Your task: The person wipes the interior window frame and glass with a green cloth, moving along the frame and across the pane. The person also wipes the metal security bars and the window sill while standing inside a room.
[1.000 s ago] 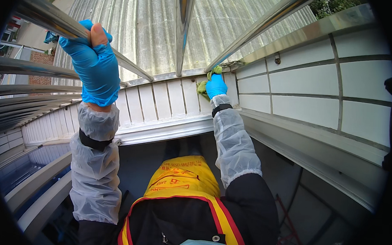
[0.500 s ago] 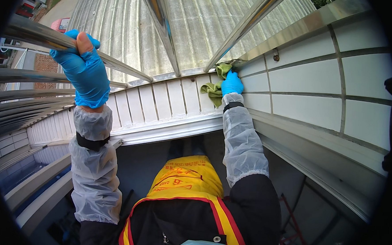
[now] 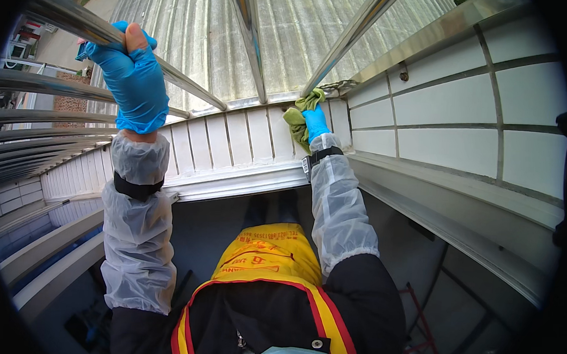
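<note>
My left hand, in a blue glove with a bare thumb showing, is wrapped round a shiny metal bar at the upper left. At the far side, my right hand, also blue-gloved, grips a green cloth. The cloth bunches round the hand and lies against the white tiled ledge and the foot of a slanting metal bar. Its fingers are partly hidden by the cloth. Clear plastic sleeves with black bands cover both of my forearms.
White wall tiles rise on the right. A white window track runs along the ledge's near edge. Several metal bars stand at the left; beyond them lies a corrugated roof below. A yellow apron hangs on my front.
My right hand has slid left along the ledge with the cloth, away from the tiled corner. My left hand keeps its hold on the bar; the view has shifted slightly.
</note>
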`<state>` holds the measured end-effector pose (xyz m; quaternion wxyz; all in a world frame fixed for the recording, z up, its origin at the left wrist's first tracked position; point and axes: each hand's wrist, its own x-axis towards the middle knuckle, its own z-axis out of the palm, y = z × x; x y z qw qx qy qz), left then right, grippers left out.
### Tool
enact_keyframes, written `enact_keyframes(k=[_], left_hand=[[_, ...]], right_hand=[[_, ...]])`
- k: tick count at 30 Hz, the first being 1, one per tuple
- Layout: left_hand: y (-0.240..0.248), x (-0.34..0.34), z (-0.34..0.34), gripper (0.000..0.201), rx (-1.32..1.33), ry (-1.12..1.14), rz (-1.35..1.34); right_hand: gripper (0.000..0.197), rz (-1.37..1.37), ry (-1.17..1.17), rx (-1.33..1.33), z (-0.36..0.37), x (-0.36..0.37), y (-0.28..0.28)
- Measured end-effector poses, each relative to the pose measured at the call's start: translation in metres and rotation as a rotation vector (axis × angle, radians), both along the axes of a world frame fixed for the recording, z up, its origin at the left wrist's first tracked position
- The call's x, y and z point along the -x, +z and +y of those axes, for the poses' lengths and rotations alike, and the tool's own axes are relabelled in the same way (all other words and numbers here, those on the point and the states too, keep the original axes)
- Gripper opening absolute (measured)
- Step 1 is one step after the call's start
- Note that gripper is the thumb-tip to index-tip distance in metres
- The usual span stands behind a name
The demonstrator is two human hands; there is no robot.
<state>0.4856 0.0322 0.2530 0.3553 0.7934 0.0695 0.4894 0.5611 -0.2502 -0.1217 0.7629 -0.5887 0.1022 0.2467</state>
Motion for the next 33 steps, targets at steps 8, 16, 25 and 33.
enact_keyframes(k=[8, 16, 25, 33], left_hand=[[0.007, -0.001, -0.004, 0.016, 0.042, -0.074, -0.036], [0.005, -0.001, -0.005, 0.016, 0.011, -0.069, -0.046], [0.01, -0.001, -0.006, 0.017, -0.033, -0.027, -0.007], [0.007, 0.001, -0.006, 0.014, -0.034, -0.025, -0.034]], right_hand=[[0.047, -0.416, 0.226, 0.672, 0.034, 0.028, 0.054], [0.084, -0.209, 0.494, 1.217, 0.077, 0.008, 0.059], [0.09, -0.376, 0.736, 1.319, 0.04, 0.036, 0.064], [0.086, -0.296, 0.722, 1.366, 0.093, 0.016, 0.067]])
